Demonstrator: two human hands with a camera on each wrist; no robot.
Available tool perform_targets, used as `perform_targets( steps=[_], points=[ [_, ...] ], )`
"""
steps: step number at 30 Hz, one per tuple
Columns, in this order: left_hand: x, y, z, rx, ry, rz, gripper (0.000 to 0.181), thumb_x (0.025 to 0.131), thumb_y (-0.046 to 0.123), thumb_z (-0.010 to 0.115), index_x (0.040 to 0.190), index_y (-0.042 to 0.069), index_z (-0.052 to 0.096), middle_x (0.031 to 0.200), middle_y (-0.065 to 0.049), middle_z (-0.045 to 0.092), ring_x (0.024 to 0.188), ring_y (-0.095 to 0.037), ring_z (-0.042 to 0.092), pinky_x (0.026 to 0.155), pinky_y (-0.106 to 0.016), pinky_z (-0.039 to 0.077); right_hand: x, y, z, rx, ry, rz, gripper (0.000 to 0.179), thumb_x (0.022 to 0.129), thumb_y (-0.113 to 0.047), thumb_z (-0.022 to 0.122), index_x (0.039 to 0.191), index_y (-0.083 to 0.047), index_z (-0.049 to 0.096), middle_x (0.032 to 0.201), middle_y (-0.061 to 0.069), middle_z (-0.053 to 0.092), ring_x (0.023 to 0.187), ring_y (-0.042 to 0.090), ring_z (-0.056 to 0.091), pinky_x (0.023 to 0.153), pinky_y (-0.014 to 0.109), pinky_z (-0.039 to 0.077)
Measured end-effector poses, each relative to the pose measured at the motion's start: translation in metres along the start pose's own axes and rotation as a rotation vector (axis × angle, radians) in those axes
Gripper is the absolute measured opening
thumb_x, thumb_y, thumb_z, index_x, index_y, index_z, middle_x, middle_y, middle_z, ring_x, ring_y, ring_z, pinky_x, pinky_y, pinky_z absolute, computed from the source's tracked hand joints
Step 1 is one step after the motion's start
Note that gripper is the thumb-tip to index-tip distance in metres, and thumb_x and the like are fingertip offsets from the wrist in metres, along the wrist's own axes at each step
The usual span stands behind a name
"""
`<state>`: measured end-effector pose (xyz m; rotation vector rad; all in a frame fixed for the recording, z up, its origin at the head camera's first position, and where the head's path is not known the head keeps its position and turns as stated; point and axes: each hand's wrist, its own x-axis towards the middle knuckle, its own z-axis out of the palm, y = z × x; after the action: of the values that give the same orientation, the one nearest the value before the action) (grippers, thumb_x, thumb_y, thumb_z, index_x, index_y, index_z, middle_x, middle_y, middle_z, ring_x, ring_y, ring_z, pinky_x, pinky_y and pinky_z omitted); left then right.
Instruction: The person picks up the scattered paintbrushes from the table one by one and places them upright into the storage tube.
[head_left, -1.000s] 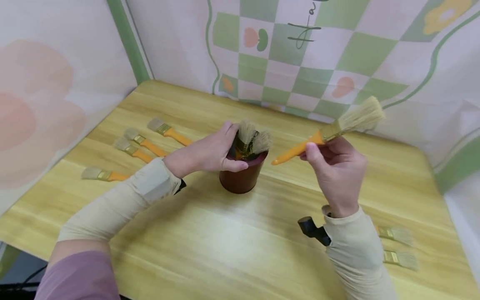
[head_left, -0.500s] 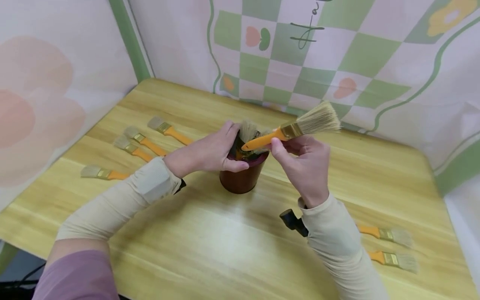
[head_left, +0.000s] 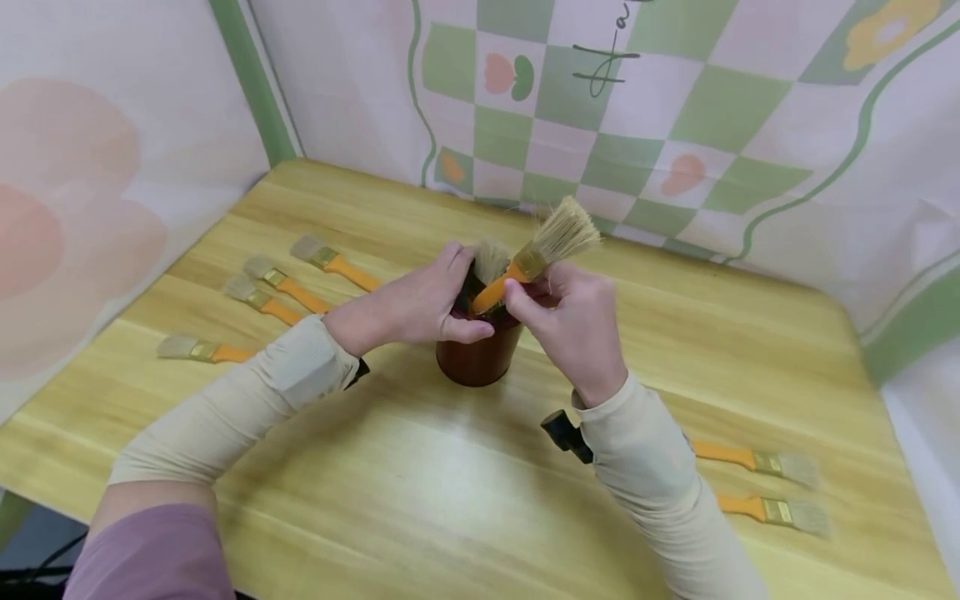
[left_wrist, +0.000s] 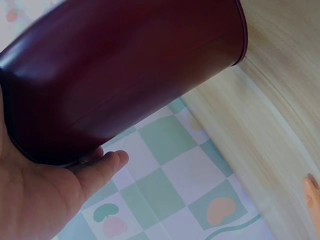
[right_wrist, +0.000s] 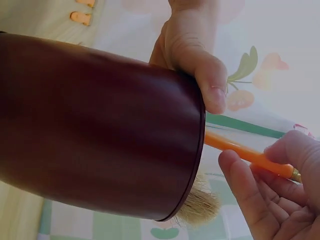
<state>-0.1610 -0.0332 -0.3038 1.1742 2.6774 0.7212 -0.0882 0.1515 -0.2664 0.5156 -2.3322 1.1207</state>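
Observation:
A dark red cup (head_left: pixel 472 358) stands upright near the table's middle, with brush bristles (head_left: pixel 491 260) poking above its rim. My left hand (head_left: pixel 420 300) grips the cup at its top, the thumb lying over the near rim. Between thumb and fingers, my right hand (head_left: pixel 577 325) pinches a paintbrush (head_left: pixel 562 233) with an orange handle and pale bristles. This brush leans, bristles up and to the right. In the right wrist view its handle (right_wrist: pixel 240 151) runs past the rim into the cup's mouth; the handle's end is hidden. The left wrist view shows mostly the cup's side (left_wrist: pixel 125 75).
Several similar paintbrushes lie on the wooden table (head_left: pixel 420 500) at the left, one of them a flat brush (head_left: pixel 348 268). Two more brushes, an upper one (head_left: pixel 750 457) and a lower one (head_left: pixel 776 510), lie at the right beside the forearm. A patterned cloth wall (head_left: pixel 555 150) borders the back.
My right hand has moved left to the cup with the paintbrush, and the handle's end has gone down into the cup's mouth. The left hand and cup have stayed put.

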Motion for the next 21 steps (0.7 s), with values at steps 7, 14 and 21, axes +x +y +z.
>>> perform_targets(
  steps=[7, 14, 21],
  points=[
    [0.0001, -0.0003, -0.0014, -0.001, -0.008, 0.0, 0.121, 0.075, 0.086, 0.041, 0.146, -0.01, 0.022, 0.127, -0.023, 0.038, 0.093, -0.026, 0.053, 0.089, -0.035, 0.048, 0.0008, -0.0021, 0.0035, -0.035, -0.042, 0.047, 0.01, 0.079, -0.002, 0.069, 0.075, 0.007, 0.068, 0.069, 0.018, 0.07, 0.063, 0.025, 0.069, 0.06, 0.01, 0.047],
    [-0.0005, 0.0038, -0.0016, 0.015, 0.002, -0.004, 0.096, 0.083, 0.048, 0.069, 0.143, -0.012, 0.024, 0.124, -0.023, 0.039, 0.09, -0.026, 0.054, 0.088, -0.035, 0.049, -0.0001, -0.0058, 0.0069, -0.116, -0.079, 0.079, 0.011, 0.08, -0.005, 0.068, 0.075, 0.004, 0.065, 0.067, 0.014, 0.068, 0.06, 0.021, 0.064, 0.058, 0.023, 0.049],
    [-0.0021, 0.0031, -0.0002, -0.015, 0.018, 0.006, 0.101, 0.082, 0.059, 0.064, 0.143, -0.011, 0.025, 0.123, -0.022, 0.04, 0.091, -0.026, 0.054, 0.087, -0.036, 0.049, -0.001, -0.0078, 0.0095, -0.163, -0.131, 0.063, 0.013, 0.08, -0.005, 0.069, 0.072, 0.002, 0.063, 0.066, 0.013, 0.066, 0.058, 0.021, 0.062, 0.056, 0.028, 0.049]
  ],
)
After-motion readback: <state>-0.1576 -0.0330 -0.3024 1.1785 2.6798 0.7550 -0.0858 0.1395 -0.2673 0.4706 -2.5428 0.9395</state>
